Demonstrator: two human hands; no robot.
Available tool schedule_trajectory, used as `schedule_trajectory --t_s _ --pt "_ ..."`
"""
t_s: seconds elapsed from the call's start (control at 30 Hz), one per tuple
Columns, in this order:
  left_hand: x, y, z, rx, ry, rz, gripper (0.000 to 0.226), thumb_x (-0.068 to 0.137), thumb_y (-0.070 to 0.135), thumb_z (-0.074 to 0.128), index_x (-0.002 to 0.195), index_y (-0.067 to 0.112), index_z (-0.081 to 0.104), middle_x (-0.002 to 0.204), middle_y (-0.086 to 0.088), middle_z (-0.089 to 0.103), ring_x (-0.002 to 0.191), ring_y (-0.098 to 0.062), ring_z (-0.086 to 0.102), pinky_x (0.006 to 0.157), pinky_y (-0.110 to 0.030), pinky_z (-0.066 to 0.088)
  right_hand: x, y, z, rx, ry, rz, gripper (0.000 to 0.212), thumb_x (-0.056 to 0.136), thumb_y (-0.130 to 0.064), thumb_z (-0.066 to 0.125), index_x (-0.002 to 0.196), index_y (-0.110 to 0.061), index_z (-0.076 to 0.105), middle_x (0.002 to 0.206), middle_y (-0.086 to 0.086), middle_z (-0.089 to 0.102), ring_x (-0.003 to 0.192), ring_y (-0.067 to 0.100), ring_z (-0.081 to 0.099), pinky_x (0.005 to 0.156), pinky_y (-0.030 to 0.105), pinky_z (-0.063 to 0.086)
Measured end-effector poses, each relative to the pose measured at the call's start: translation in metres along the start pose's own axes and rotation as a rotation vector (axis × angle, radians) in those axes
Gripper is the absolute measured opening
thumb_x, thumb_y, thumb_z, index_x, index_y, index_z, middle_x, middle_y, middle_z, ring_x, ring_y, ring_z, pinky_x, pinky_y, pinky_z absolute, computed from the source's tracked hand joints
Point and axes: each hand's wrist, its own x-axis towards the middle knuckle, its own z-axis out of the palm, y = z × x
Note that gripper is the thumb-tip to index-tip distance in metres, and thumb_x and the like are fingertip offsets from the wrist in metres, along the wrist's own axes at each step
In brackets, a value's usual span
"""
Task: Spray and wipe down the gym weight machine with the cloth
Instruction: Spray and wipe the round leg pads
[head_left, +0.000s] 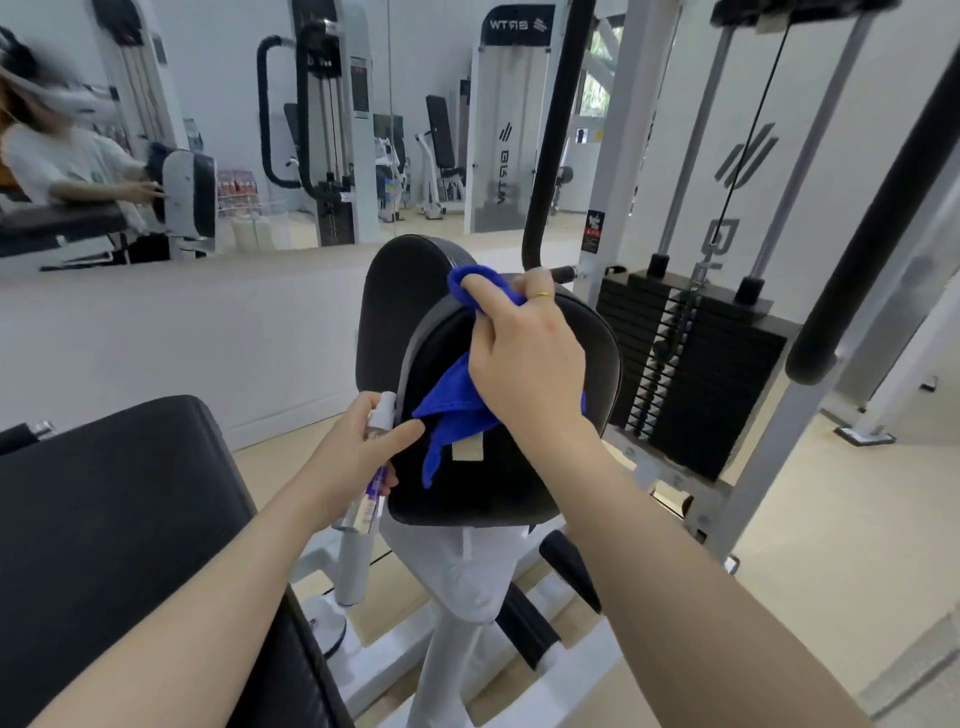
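A black padded seat (587, 364) of the white weight machine sits in the middle of the view. My right hand (524, 358) grips a blue cloth (452, 410) and holds it against the pad, one corner hanging down with a white label. At the pad's left edge my left hand (374, 441) holds a small clear spray bottle (371, 499) with a white cap, its index finger stretched toward the cloth. A second black pad (400, 301) stands upright just behind.
A black weight stack (691, 374) with guide rods stands to the right. A large black pad (114, 519) fills the lower left. A wall mirror (249, 130) ahead reflects other machines and a person at the far left. The machine's white frame (467, 597) lies below.
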Motion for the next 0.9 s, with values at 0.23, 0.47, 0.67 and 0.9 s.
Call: schedule_trajectory --t_s 0.23,0.47,0.67,0.9 --pt "-0.001 0.001 0.0 0.051 -0.004 -0.03 0.033 0.086 0.04 0.06 0.109 0.023 0.044 0.077 -0.017 0.06 0.054 -0.02 0.055 0.054 -0.03 0.051 -0.003 0.07 -0.021 0.053 0.081 0.441 0.034 0.096 -0.022 0.041 0.127 -0.027 0.054 0.112 0.006 0.046 0.075 0.018 0.049 0.072 0.037 0.049" --pt "0.001 -0.001 0.0 0.056 0.004 -0.023 0.029 0.086 0.04 0.061 0.106 0.026 0.046 0.07 -0.012 0.059 0.052 -0.017 0.055 0.051 -0.029 0.049 0.006 0.024 -0.004 0.018 -0.002 -0.103 0.033 0.091 -0.02 0.048 0.122 -0.023 0.059 0.108 0.01 0.05 0.071 0.015 0.041 0.055 0.025 0.039" --pt "-0.001 -0.001 0.0 0.085 -0.002 -0.048 0.032 0.087 0.04 0.058 0.111 0.027 0.041 0.079 -0.013 0.06 0.056 -0.017 0.057 0.054 -0.028 0.051 -0.007 0.082 -0.014 0.22 0.023 0.386 0.037 0.094 -0.023 0.043 0.128 -0.03 0.053 0.104 0.004 0.047 0.083 0.015 0.047 0.078 0.027 0.038" --pt "-0.006 -0.001 0.002 0.095 0.035 -0.052 0.037 0.086 0.041 0.058 0.114 0.023 0.04 0.076 -0.013 0.06 0.053 -0.017 0.057 0.053 -0.028 0.051 -0.1 0.124 0.045 0.752 -0.262 1.158 0.031 0.093 -0.006 0.034 0.101 -0.016 0.062 0.072 0.007 0.058 0.056 0.013 0.053 0.053 0.025 0.041"
